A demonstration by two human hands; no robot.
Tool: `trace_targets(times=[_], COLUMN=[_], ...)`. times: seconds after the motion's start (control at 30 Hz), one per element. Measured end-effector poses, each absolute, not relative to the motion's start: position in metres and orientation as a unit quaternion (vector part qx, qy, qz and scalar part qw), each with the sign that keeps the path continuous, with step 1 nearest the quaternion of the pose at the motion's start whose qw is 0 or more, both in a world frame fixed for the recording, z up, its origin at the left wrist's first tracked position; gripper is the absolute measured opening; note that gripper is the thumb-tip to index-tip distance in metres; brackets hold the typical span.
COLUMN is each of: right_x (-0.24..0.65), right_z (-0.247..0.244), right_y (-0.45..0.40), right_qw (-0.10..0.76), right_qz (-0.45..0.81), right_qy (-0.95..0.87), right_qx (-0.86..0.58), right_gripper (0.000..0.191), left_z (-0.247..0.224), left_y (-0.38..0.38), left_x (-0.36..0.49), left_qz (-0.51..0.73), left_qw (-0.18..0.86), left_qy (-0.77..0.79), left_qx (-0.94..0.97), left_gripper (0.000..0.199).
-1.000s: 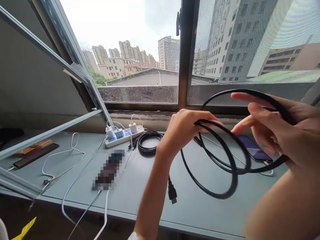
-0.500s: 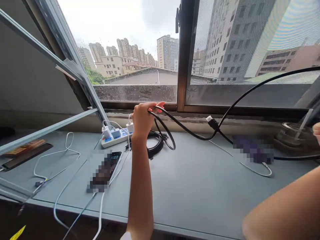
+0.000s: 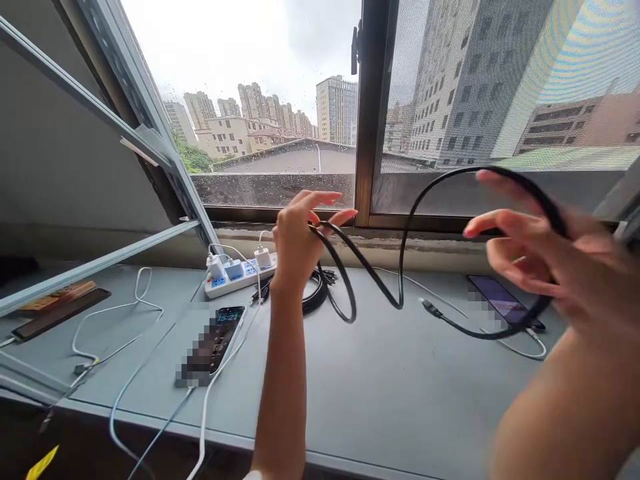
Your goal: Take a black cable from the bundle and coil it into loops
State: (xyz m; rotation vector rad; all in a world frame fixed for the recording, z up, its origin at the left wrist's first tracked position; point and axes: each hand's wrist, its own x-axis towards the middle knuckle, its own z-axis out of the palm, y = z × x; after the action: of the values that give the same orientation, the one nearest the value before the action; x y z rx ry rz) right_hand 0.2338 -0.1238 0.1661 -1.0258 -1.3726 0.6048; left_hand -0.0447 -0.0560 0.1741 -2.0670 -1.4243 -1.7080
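My left hand [image 3: 300, 237] pinches a black cable [image 3: 373, 273] above the desk, and a small loop of it hangs below the fingers. From there the cable dips, then rises in a wide arc to my right hand [image 3: 545, 257]. The right hand is slightly blurred, with the cable running along its palm and its fingers partly curled round it. A dark plug with a bright metal tip [image 3: 431, 307] is on the cable's free end, just left of the right hand. Behind my left wrist a coil of black cable [image 3: 317, 300] lies on the desk, partly hidden.
A white power strip [image 3: 220, 288] with chargers stands at the back of the grey desk [image 3: 390, 400]. One phone [image 3: 227, 333] lies left of my forearm, another phone [image 3: 493, 293] at the right. White cords [image 3: 204, 413] cross the left side. A metal shelf frame [image 3: 185, 167] leans there; a window [image 3: 265, 160] is behind.
My right hand has come in from the right edge, bringing the cable into a tighter arc. The plug has dropped lower. My left hand has shifted slightly right, its fingers spread more.
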Motion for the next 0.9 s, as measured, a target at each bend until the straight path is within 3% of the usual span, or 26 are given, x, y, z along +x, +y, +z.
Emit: trace_targets(times=[0.17, 0.33, 0.53, 0.7, 0.8, 0.9], right_x=[0.188, 0.174, 0.184, 0.192, 0.188, 0.177], right_z=[0.163, 0.161, 0.16, 0.159, 0.162, 0.164], right_y=[-0.109, -0.102, -0.1, -0.09, -0.091, -0.1], right_qw=[0.509, 0.45, 0.474, 0.59, 0.653, 0.635], right_qz=[0.356, 0.38, 0.315, 0.243, 0.244, 0.296], right_qy=[-0.678, -0.727, -0.707, -0.608, -0.562, -0.593], right_qx=[-0.393, -0.353, -0.42, -0.473, -0.445, -0.396], right_gripper=[0.061, 0.063, 0.054, 0.038, 0.049, 0.067], left_z=[0.172, 0.169, 0.168, 0.17, 0.171, 0.169], left_y=[-0.064, -0.064, -0.062, -0.062, -0.063, -0.065], left_x=[-0.01, 0.002, 0.002, -0.007, -0.007, 0.001], left_qz=[-0.502, -0.468, -0.454, -0.47, -0.483, -0.482], left_qw=[0.049, 0.043, 0.036, 0.037, 0.04, 0.047], left_qy=[-0.441, -0.429, -0.419, -0.433, -0.454, -0.471], left_qx=[-0.742, -0.771, -0.785, -0.768, -0.747, -0.737], left_gripper=[0.041, 0.035, 0.038, 0.046, 0.045, 0.042])
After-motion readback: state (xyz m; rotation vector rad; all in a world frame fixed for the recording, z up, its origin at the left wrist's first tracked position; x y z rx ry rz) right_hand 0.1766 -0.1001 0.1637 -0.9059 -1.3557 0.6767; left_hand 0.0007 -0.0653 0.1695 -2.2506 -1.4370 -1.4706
